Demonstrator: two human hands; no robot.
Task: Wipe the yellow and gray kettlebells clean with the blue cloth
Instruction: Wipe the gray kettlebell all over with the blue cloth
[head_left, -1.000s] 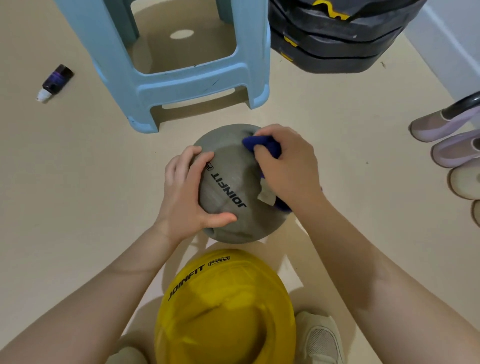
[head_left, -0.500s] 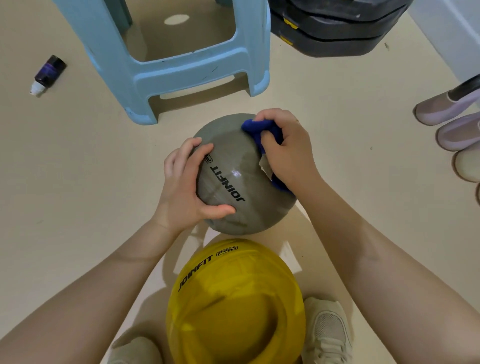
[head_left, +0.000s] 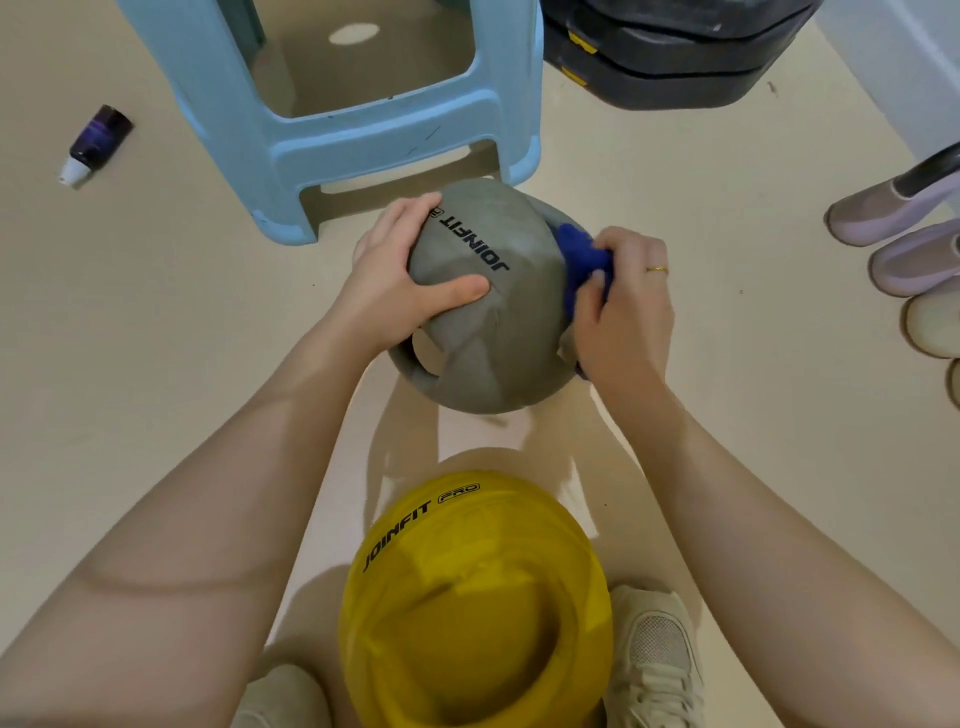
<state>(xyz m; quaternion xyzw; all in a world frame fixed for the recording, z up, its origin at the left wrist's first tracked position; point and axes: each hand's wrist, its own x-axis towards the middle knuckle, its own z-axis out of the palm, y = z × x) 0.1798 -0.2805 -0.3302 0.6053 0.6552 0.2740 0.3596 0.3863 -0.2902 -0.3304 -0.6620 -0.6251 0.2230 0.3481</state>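
Note:
The gray kettlebell (head_left: 483, 322), marked JOINFIT, lies tipped on the beige floor in the middle of the head view. My left hand (head_left: 395, 280) grips its left side, fingers over the top and thumb pressed on the front. My right hand (head_left: 623, 306) holds the bunched blue cloth (head_left: 579, 262) against the kettlebell's right side. The yellow kettlebell (head_left: 478, 603) stands close to me at the bottom, between my two shoes, with neither hand on it.
A light blue plastic stool (head_left: 363, 145) stands just behind the gray kettlebell. Black stacked weights (head_left: 665, 62) sit at the top right. Several pale boots (head_left: 904, 228) line the right edge. A small dark bottle (head_left: 96, 143) lies on the floor at the left.
The gray kettlebell has been turned, its logo now higher and its handle opening facing me. My right hand slid the cloth from the top round to the right side.

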